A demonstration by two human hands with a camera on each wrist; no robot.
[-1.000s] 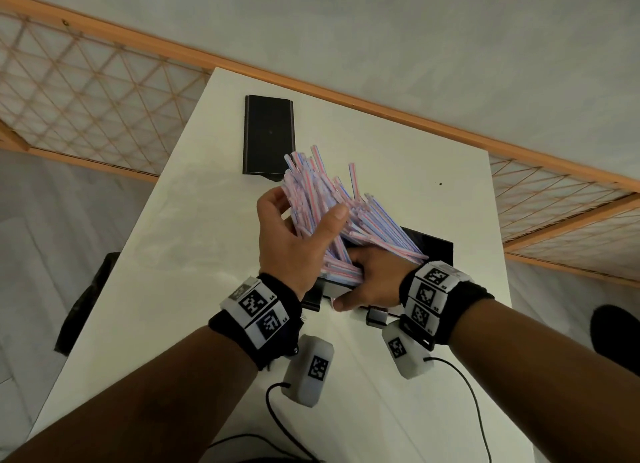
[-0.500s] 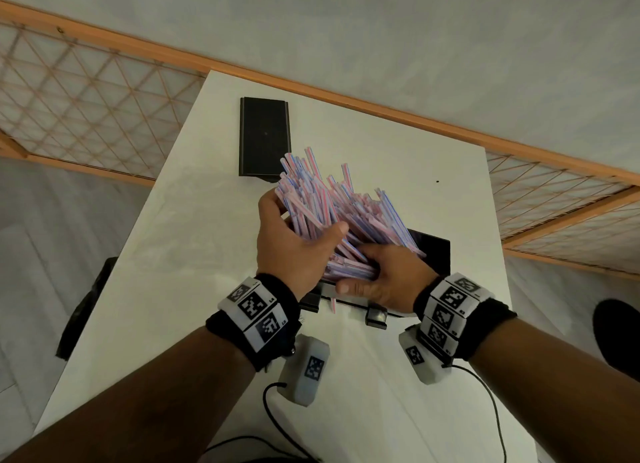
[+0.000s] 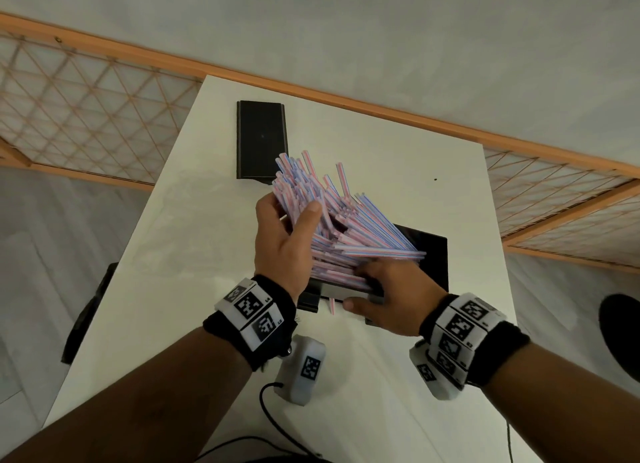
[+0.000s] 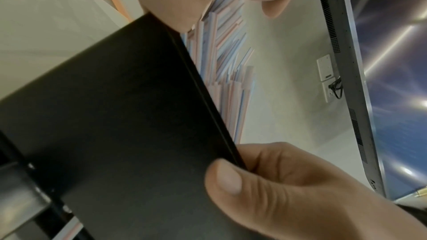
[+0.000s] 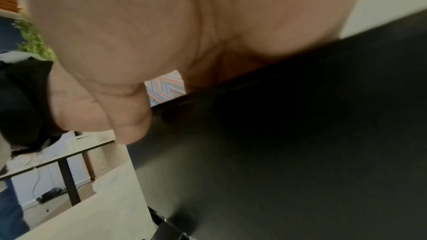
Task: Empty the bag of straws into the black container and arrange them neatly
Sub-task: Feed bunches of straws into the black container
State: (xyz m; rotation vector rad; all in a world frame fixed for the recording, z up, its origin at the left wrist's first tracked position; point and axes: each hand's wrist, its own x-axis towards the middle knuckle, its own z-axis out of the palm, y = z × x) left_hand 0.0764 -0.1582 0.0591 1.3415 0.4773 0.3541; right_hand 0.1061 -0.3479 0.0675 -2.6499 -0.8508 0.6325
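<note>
Several pink, blue and white striped straws (image 3: pixel 346 227) fan up out of the black container (image 3: pixel 433 254) on the white table. My left hand (image 3: pixel 289 220) grips the bundle from the left, thumb and fingers curled round it. My right hand (image 3: pixel 388 289) holds the container's near end wall; the left wrist view shows its thumb (image 4: pixel 226 176) outside the black wall (image 4: pixel 115 116) and its fingers inside, by the straws (image 4: pixel 221 61). The right wrist view shows mostly palm, the black wall (image 5: pixel 277 134) and a sliver of straws (image 5: pixel 165 87). No bag is in view.
A flat black lid (image 3: pixel 261 138) lies at the far left of the white table (image 3: pixel 207 254). One loose straw (image 3: pixel 331 305) sticks out below the container's near end. Camera cables trail at the near edge. A wooden lattice rail (image 3: pixel 104 116) runs behind the table.
My right hand has slid a little to the right along the container's near end. The straws on the right have dropped lower toward the container. My left hand keeps its hold.
</note>
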